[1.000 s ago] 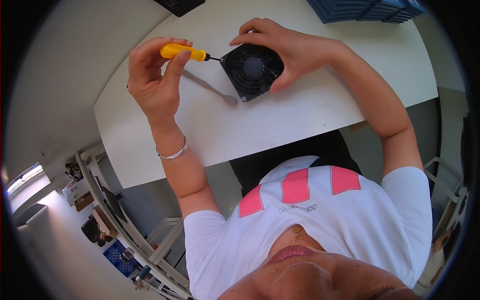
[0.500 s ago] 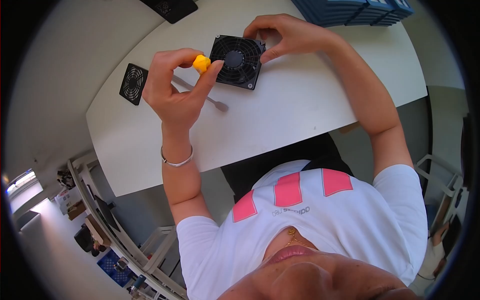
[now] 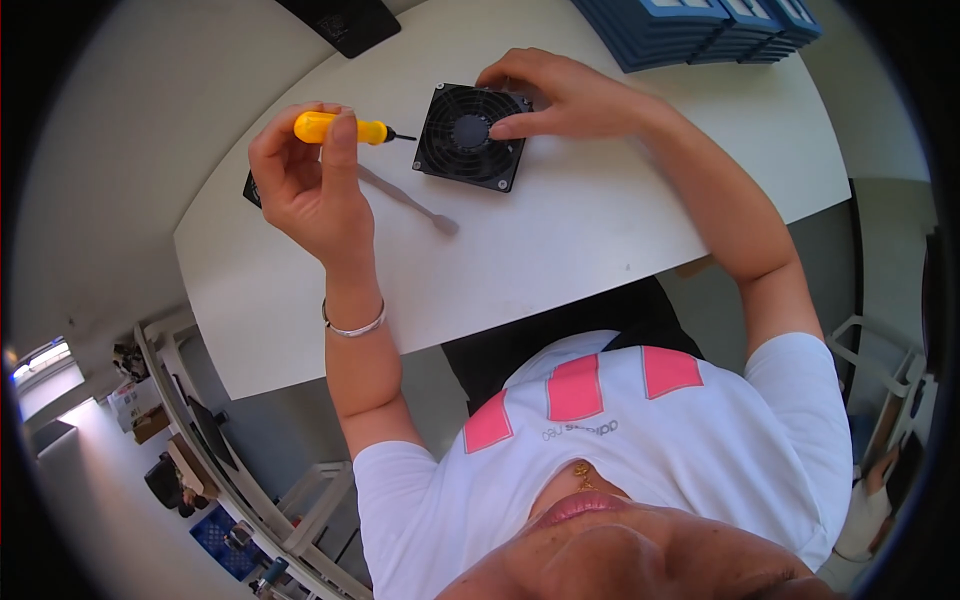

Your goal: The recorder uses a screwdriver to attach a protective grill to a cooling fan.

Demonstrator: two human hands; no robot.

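Observation:
A short screwdriver with a yellow handle (image 3: 337, 128) is pinched in my left hand (image 3: 315, 175), which is closed on it. Its thin dark shaft points right, and the tip ends just short of the fan's left side, apart from it. My right hand (image 3: 560, 97) grips a square black cooling fan (image 3: 470, 132) at its right side, thumb over the front and fingers behind the top edge. Metal screws show at the fan's corners. On the table below the screwdriver lies a slim grey pry tool (image 3: 410, 203), partly hidden by my left hand. A black fan grille (image 3: 251, 190) is mostly covered by that hand.
The work goes on at a white table (image 3: 520, 250) with a curved far edge. Stacked blue trays (image 3: 690, 35) stand at the far right. A flat black object (image 3: 345, 22) lies at the far left edge. Room furniture and shelving (image 3: 190, 400) are off to the left.
My left hand has drawn left and turned the screwdriver, so its shaft now shows side-on. The right thumb has moved onto the fan's front, and the fan sits slightly lower in view.

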